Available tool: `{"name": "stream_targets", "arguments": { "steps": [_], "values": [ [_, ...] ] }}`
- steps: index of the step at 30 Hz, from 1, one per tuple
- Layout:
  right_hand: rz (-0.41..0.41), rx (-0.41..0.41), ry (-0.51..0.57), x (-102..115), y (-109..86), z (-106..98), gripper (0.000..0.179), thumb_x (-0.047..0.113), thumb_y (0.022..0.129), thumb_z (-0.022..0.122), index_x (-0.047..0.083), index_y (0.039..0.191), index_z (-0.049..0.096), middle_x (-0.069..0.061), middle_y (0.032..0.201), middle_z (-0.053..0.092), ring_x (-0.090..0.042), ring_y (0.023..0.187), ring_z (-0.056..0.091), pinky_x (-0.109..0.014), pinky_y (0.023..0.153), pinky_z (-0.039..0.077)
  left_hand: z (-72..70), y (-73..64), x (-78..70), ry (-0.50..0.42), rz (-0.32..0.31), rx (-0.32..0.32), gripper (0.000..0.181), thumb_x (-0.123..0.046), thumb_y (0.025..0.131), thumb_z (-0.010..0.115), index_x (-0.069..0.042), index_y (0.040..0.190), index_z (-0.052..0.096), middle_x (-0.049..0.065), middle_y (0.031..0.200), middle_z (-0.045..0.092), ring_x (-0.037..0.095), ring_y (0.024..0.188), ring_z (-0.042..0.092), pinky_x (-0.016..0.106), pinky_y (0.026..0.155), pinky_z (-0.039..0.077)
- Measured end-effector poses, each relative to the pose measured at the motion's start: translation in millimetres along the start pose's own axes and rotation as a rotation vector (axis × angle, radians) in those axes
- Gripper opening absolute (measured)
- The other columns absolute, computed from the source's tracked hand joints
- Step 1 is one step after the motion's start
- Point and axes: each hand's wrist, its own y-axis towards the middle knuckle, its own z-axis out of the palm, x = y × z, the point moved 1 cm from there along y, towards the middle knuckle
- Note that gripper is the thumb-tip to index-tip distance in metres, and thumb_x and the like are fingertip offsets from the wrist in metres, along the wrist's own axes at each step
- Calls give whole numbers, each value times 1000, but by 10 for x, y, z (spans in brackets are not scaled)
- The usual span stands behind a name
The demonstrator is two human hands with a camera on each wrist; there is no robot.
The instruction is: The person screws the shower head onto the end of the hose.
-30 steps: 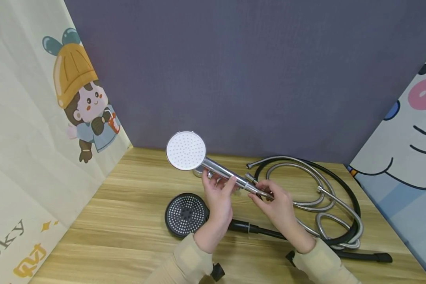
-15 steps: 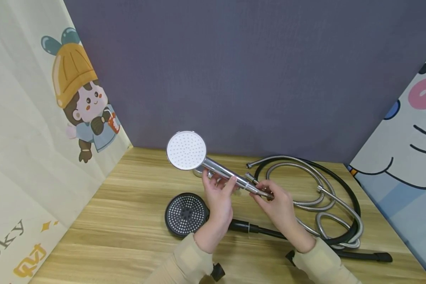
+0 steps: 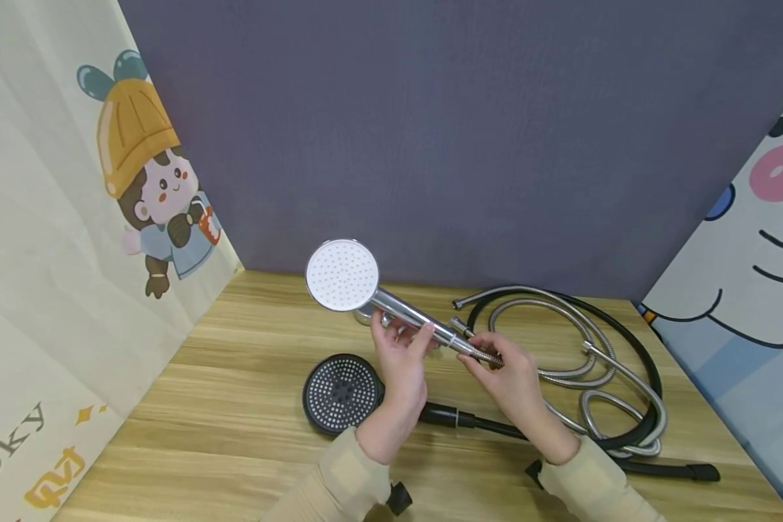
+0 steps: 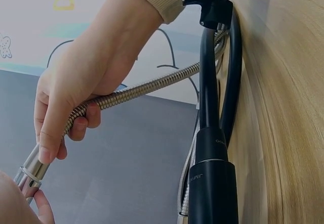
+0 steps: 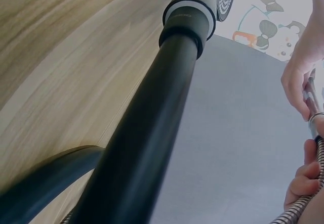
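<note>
Raised over the table is a chrome hand shower (image 3: 342, 275), its white spray face towards me. My left hand (image 3: 403, 370) grips its handle (image 3: 417, 317) from below, thumb along the front. At the handle's lower end my right hand (image 3: 512, 377) pinches the conical end fitting of a metal shower hose (image 3: 486, 356). In the left wrist view, the ribbed hose (image 4: 147, 86) runs out through the right hand's curled fingers, and the end fitting (image 4: 34, 168) meets the handle. Beneath the forearms lies a black hand shower (image 3: 342, 395), partly hidden by the left hand and wrist.
Several coiled metal hoses (image 3: 570, 373) and a black hose (image 3: 646, 362) lie on the right of the wooden table (image 3: 235, 362). Another chrome piece (image 3: 365, 315) shows partly behind the raised hand shower. A grey panel (image 3: 463, 145) stands at the back, with printed sheets at both sides.
The right thumb and fingers shift slightly on the hose fitting. The hand shower and the left hand stay in nearly the same place.
</note>
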Motion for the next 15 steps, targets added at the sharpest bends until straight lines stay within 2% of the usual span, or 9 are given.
{"name": "stream_targets", "arguments": {
  "steps": [9, 15],
  "values": [
    [-3, 10, -7, -16, -16, 3, 30, 8, 67, 83, 6, 91, 66, -5, 82, 69, -13, 67, 62, -13, 48, 47, 6, -3, -16, -3, -3, 3, 78, 8, 78, 67, -19, 140, 30, 9, 113, 51, 19, 93, 57, 28, 73, 57],
    [-11, 17, -7, -24, -23, 5, 26, 8, 70, 82, 6, 92, 68, -7, 84, 71, -13, 66, 63, -9, 48, 44, 1, -5, -11, 2, -4, 6, 77, 8, 78, 67, -20, 140, 30, 9, 113, 51, 19, 93, 57, 28, 73, 57]
  ]
}}
